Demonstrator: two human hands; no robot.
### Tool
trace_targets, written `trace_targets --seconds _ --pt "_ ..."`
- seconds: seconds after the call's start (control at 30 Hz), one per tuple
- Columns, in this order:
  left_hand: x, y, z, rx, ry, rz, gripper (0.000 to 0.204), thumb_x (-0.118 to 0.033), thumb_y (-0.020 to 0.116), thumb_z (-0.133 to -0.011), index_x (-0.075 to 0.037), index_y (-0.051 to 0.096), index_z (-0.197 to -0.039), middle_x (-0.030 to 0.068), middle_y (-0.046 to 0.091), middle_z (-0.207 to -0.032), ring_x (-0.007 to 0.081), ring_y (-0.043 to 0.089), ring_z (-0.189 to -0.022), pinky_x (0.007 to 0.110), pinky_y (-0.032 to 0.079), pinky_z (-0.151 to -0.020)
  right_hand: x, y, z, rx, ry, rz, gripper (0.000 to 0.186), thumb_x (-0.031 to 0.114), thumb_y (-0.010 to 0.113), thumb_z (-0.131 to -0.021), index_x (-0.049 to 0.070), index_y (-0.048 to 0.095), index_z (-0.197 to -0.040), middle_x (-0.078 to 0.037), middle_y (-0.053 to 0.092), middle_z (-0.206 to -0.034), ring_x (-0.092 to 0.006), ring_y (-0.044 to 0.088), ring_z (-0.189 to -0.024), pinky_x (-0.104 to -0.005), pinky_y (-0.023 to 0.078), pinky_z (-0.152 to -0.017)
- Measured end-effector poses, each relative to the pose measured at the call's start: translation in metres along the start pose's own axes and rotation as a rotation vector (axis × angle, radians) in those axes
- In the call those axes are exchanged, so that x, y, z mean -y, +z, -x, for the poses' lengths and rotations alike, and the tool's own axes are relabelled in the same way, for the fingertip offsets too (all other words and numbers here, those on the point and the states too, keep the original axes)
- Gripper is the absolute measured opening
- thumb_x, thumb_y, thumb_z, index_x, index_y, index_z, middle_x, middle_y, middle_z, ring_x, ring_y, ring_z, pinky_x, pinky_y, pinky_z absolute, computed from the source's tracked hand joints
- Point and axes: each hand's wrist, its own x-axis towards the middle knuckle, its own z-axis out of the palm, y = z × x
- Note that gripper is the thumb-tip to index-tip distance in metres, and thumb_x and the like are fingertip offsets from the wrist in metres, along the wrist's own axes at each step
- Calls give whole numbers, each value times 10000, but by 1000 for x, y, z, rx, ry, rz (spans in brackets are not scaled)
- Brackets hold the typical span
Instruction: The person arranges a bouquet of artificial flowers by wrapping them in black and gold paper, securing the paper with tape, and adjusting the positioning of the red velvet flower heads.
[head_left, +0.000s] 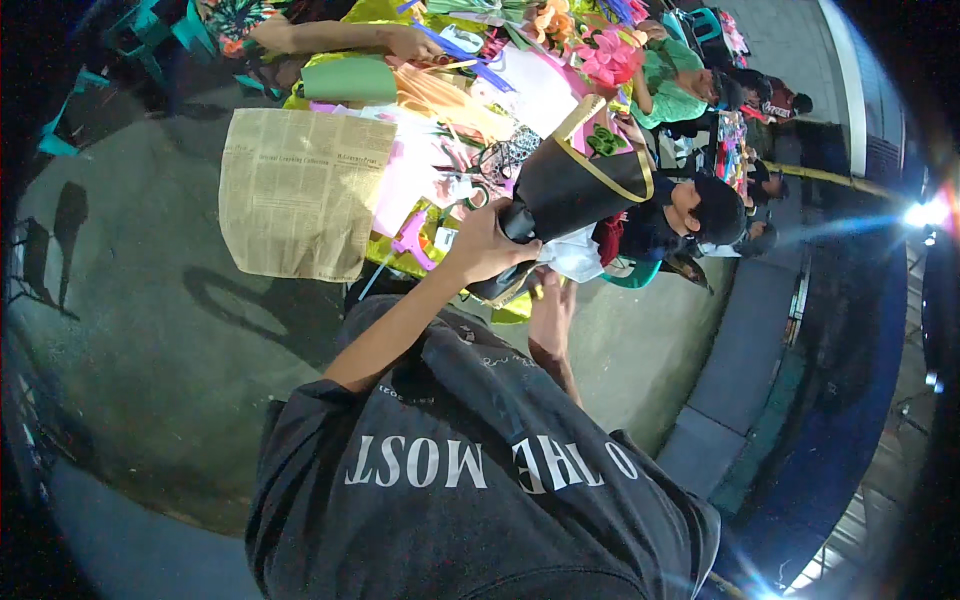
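Observation:
My left hand (490, 245) is closed round the narrow neck of a bouquet wrapped in black paper with gold edges (575, 185). The bouquet tilts away to the upper right, with green and pink showing in its open top. Below the neck, the black paper flares out again. My right hand (552, 305) is beside this lower end, under some white paper (572, 256). Its fingers are partly hidden and blurred, so their grip is unclear. Left of my left hand, a pink glue gun (412, 240) lies near the table's edge, with scissors (477, 196) farther in.
Newsprint-patterned wrapping paper (300, 200) overhangs the table's left side. Behind it lie a green roll (348, 80), peach paper and pink flowers (610, 57). Another person's arm (340, 38) reaches in from the far left. People sit along the right, one in a black cap (718, 208).

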Motion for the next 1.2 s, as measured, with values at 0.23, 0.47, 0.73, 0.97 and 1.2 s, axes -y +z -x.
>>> trace_targets --seconds 0.23,0.47,0.73,0.97,1.2 --pt "-10 13 11 191 127 201 613 -251 841 -686 26 591 -1172 129 660 -1065 193 616 -1015 343 487 -915 -10 -24 -19 225 322 -426 340 303 536 -995 66 544 -1238 -25 590 -1178 -175 558 -1070 -323 435 -904" --pt "-28 23 14 -49 361 -2 876 -209 818 -711 70 332 -1383 216 530 -1267 250 543 -1153 365 427 -1008 2 -34 -26 198 105 -83 297 199 421 -1030 34 542 -1246 -81 599 -1181 -194 575 -1070 -355 448 -954" --pt "-45 36 40 -189 558 -366 975 -272 716 -843 94 82 -1487 341 229 -1474 497 279 -1360 497 244 -1138 -29 -52 -34 224 107 -336 278 207 470 -1018 18 527 -1214 -73 607 -1091 -184 586 -977 -334 472 -914" --pt "-27 28 40 -102 161 225 352 -160 602 -842 41 575 -1130 177 641 -985 254 634 -887 360 497 -771 -8 -34 -33 319 -133 -124 469 74 513 -981 42 366 -1426 -101 482 -1385 -241 472 -1283 -397 397 -1078" --pt "-44 14 51 23 36 503 461 -345 398 -1059 21 430 -1338 68 548 -1180 135 486 -1095 299 378 -995 20 -25 -21 249 77 -425 486 106 557 -969 29 387 -1418 -92 507 -1385 -251 488 -1280 -433 382 -1087"
